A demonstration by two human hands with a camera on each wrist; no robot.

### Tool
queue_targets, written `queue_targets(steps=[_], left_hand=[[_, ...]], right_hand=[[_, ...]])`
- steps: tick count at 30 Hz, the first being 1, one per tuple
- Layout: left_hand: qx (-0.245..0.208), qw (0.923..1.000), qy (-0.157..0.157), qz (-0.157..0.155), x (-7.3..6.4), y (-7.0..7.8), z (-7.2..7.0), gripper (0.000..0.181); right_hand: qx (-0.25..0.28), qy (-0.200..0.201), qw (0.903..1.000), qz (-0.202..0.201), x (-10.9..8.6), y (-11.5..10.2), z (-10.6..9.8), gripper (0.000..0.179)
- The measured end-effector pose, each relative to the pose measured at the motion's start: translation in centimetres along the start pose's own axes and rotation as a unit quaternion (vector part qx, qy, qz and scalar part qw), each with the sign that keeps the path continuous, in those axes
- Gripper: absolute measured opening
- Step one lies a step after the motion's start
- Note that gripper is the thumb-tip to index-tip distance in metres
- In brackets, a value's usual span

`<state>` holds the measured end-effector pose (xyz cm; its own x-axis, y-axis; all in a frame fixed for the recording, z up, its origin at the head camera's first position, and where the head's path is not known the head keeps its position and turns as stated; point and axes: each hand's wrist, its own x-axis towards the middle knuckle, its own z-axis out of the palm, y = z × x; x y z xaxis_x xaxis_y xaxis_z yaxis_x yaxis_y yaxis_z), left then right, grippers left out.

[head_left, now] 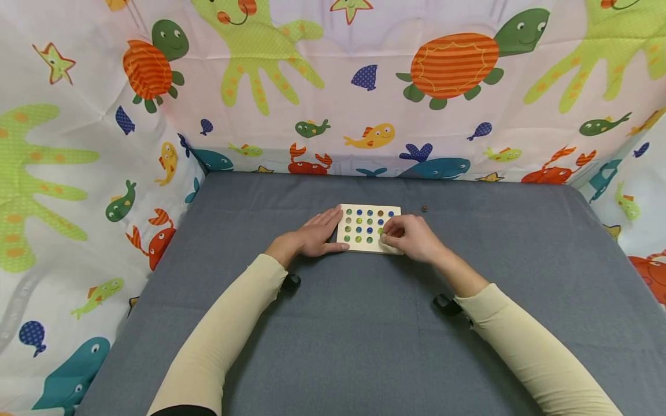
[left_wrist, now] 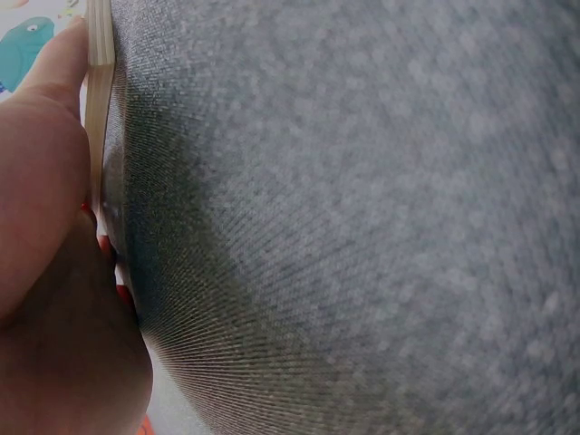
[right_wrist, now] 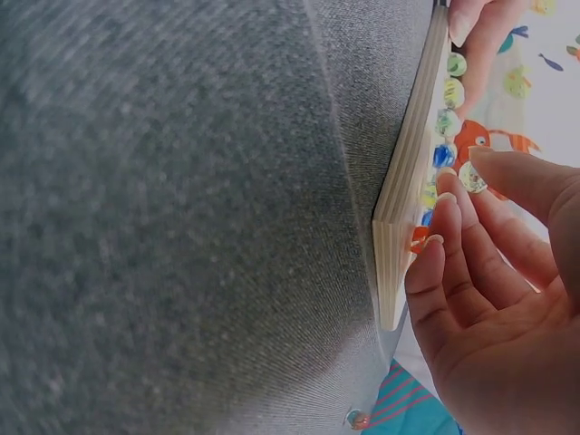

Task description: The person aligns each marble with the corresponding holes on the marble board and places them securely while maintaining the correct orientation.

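A pale wooden board [head_left: 364,249] lies on the cloth with rows of coloured glass marbles [head_left: 370,230] set on its top. My left hand [head_left: 317,234] rests at the board's left end, fingers straight along that side and the thumb at the near edge; in the left wrist view the thumb [left_wrist: 59,68] lies against the layered edge. Over the right part of the board, my right hand [head_left: 413,238] pinches a clear glass marble [right_wrist: 471,177] between thumb and fingertips. The other fingers of that hand hover close by the board's right end, hiding some marbles in the head view.
One loose brownish marble [head_left: 424,208] sits on the grey cloth [head_left: 343,335] beyond the board's far right corner. A curtain [head_left: 333,75] printed with sea animals hangs behind the table and along both sides.
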<state>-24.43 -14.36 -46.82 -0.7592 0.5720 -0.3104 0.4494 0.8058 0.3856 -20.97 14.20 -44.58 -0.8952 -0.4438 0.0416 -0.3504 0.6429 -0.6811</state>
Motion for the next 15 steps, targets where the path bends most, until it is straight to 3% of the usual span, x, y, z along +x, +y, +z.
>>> queue_targets(steps=[2,15], left_hand=[[-0.004,1.0,0.0,0.001,0.35,-0.41,0.29,0.098],[0.0,1.0,0.001,0.005,-0.32,0.28,-0.25,0.097]], right_hand=[[-0.002,-0.001,1.0,0.002,0.03,-0.01,0.09,0.013],[-0.015,0.004,0.9997,-0.018,0.22,0.49,0.51,0.01]])
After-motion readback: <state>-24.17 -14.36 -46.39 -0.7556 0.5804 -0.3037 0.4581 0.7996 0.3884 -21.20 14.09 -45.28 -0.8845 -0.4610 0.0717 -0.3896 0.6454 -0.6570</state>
